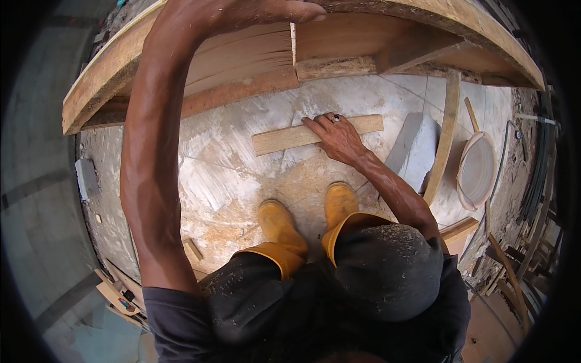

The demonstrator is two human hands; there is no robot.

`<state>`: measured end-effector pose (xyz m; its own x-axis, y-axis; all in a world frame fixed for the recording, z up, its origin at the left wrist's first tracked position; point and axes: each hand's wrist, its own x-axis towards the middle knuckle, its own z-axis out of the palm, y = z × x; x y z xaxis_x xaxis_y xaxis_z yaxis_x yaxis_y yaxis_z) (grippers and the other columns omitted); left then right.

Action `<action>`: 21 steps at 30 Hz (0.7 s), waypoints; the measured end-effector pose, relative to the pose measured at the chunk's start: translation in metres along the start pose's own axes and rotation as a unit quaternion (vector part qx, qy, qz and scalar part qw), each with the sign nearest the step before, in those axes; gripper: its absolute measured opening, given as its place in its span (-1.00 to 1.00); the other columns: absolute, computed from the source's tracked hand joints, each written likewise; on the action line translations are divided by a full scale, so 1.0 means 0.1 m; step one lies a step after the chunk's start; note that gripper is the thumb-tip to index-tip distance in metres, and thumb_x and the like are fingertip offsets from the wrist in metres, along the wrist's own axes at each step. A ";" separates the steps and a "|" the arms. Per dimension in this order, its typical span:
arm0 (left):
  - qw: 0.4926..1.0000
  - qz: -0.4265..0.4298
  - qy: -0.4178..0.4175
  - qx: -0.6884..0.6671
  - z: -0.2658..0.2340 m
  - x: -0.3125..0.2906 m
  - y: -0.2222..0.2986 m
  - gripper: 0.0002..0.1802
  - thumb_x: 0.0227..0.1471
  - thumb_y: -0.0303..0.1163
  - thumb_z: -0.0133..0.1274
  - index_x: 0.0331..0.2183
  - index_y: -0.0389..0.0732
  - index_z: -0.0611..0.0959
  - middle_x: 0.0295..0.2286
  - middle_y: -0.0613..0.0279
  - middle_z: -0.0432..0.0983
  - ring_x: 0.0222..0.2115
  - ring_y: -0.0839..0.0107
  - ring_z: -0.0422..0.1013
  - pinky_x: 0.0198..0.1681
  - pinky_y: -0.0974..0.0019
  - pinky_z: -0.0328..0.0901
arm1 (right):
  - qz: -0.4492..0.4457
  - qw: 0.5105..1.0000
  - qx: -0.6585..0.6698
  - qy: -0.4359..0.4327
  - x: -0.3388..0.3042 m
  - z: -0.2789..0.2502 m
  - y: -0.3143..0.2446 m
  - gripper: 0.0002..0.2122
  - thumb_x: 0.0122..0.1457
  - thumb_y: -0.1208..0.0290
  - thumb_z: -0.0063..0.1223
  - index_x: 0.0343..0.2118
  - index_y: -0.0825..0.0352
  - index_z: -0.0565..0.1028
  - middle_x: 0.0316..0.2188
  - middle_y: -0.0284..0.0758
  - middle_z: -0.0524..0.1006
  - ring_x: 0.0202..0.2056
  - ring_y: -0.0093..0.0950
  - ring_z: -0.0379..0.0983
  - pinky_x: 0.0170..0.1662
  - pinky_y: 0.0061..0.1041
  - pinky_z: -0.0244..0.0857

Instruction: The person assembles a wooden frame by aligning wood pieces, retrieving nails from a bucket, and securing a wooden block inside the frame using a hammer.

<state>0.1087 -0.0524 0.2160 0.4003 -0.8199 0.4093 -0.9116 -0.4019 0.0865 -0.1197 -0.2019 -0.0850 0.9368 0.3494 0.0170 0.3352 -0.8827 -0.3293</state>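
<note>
My right hand point(342, 140) is closed around a short flat wooden board point(281, 140), its fingers over the board's middle. The board is held low over the dusty floor, in front of my yellow boots. At the top, my left hand point(248, 13) grips the upper edge of a large wooden frame point(399, 11), with one digit stretched along the edge; its other fingers are partly cut off by the picture's border. Reddish-brown panels point(242, 54) are fixed inside the frame, which stands on edge across the far side.
Right of the board lie a grey block point(414, 151) and a long timber strip point(443, 139) leaning on the frame. Beyond them is a pale basin point(478, 169) with a stick. Scrap wood point(520, 272) piles up at the far right; a small grey block point(87, 179) sits at the left.
</note>
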 end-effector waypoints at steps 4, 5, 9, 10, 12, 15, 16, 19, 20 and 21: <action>0.999 -0.030 -0.026 -0.003 -0.03 0.03 0.02 -0.19 -0.33 0.09 0.39 -0.21 -0.45 0.64 -0.46 -0.07 0.56 -0.38 0.07 0.50 -0.27 0.08 0.39 | -0.029 0.998 -0.001 0.056 0.76 -0.19 0.23 -0.41 0.12 0.51 0.06 0.27 0.10 0.32 0.00 -0.21 0.44 0.02 -0.21 0.45 0.15 -0.18 0.27; 1.000 -0.007 -0.015 -0.009 -0.01 0.05 0.01 -0.19 -0.32 0.10 0.38 -0.21 -0.45 0.64 -0.45 -0.08 0.56 -0.38 0.05 0.50 -0.26 0.08 0.39 | -0.033 0.987 -0.071 0.141 0.93 -0.12 0.37 -0.43 0.14 0.52 0.03 0.27 0.08 0.34 0.01 -0.21 0.45 0.04 -0.21 0.44 0.18 -0.16 0.25; 0.999 0.039 0.015 0.010 0.08 0.11 -0.06 -0.17 -0.31 0.13 0.37 -0.21 -0.46 0.63 -0.44 -0.14 0.56 -0.35 -0.03 0.51 -0.25 0.07 0.39 | 0.020 0.955 -0.199 0.217 1.10 0.15 0.73 -0.52 0.18 0.42 0.13 0.20 -0.01 0.43 0.08 -0.24 0.43 0.08 -0.25 0.39 0.18 -0.13 0.24; 0.999 0.035 0.012 0.011 0.07 0.09 -0.06 -0.17 -0.31 0.13 0.37 -0.21 -0.46 0.63 -0.44 -0.14 0.56 -0.35 -0.03 0.51 -0.25 0.07 0.39 | 0.017 0.957 -0.195 0.216 1.11 0.18 0.73 -0.52 0.18 0.42 0.13 0.20 -0.01 0.43 0.08 -0.24 0.43 0.08 -0.25 0.39 0.18 -0.13 0.24; 0.999 0.046 0.012 0.012 0.05 0.11 -0.05 -0.16 -0.32 0.14 0.37 -0.22 -0.46 0.63 -0.44 -0.17 0.56 -0.35 -0.07 0.51 -0.27 0.05 0.38 | 0.023 0.964 -0.137 0.228 1.09 0.23 0.75 -0.52 0.14 0.41 0.19 0.17 0.07 0.46 0.06 -0.21 0.44 0.06 -0.26 0.41 0.16 -0.16 0.23; 1.000 0.023 0.005 -0.004 0.05 0.05 -0.09 -0.16 -0.34 0.14 0.38 -0.23 -0.46 0.63 -0.45 -0.16 0.56 -0.37 -0.06 0.52 -0.29 0.04 0.37 | 0.061 0.950 -0.065 0.299 1.01 0.09 0.52 -0.58 0.12 0.39 0.23 0.09 0.15 0.50 0.01 -0.22 0.47 0.00 -0.22 0.44 0.05 -0.20 0.33; 1.000 0.023 0.007 -0.004 0.04 0.05 -0.09 -0.16 -0.34 0.14 0.38 -0.23 -0.46 0.63 -0.45 -0.16 0.56 -0.37 -0.06 0.52 -0.29 0.04 0.37 | 0.060 0.950 -0.067 0.299 0.92 0.11 0.46 -0.58 0.12 0.39 0.23 0.09 0.15 0.50 0.01 -0.22 0.47 0.00 -0.22 0.44 0.05 -0.20 0.33; 1.000 0.023 0.003 0.006 0.01 0.08 -0.06 -0.17 -0.35 0.12 0.39 -0.22 -0.44 0.63 -0.47 -0.12 0.56 -0.40 -0.03 0.51 -0.31 0.06 0.38 | 0.200 0.923 0.067 0.323 0.61 0.31 0.34 -0.73 0.13 0.36 0.25 -0.10 0.25 0.57 -0.17 -0.20 0.56 -0.17 -0.18 0.53 -0.14 -0.24 0.42; 1.000 0.025 0.009 0.006 0.01 0.08 -0.05 -0.17 -0.36 0.12 0.40 -0.22 -0.43 0.63 -0.48 -0.09 0.55 -0.42 0.00 0.51 -0.32 0.07 0.37 | 0.203 0.938 0.130 0.248 0.56 0.39 0.29 -0.83 0.16 0.35 0.20 -0.22 0.27 0.56 -0.25 -0.18 0.58 -0.22 -0.15 0.54 -0.21 -0.21 0.43; 1.000 0.027 0.014 0.006 0.00 0.07 -0.05 -0.17 -0.36 0.11 0.41 -0.21 -0.41 0.63 -0.49 -0.07 0.54 -0.43 0.03 0.50 -0.33 0.09 0.37 | 0.204 0.944 0.194 0.173 0.54 0.47 0.26 -0.88 0.19 0.35 0.15 -0.33 0.29 0.56 -0.32 -0.16 0.59 -0.27 -0.13 0.54 -0.28 -0.18 0.43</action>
<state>0.1161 -0.0563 0.2187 0.3483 -0.8287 0.4380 -0.9302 -0.3634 0.0523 -0.0650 -0.1907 -0.1373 0.9792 -0.1773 0.0985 -0.0598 -0.7164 -0.6951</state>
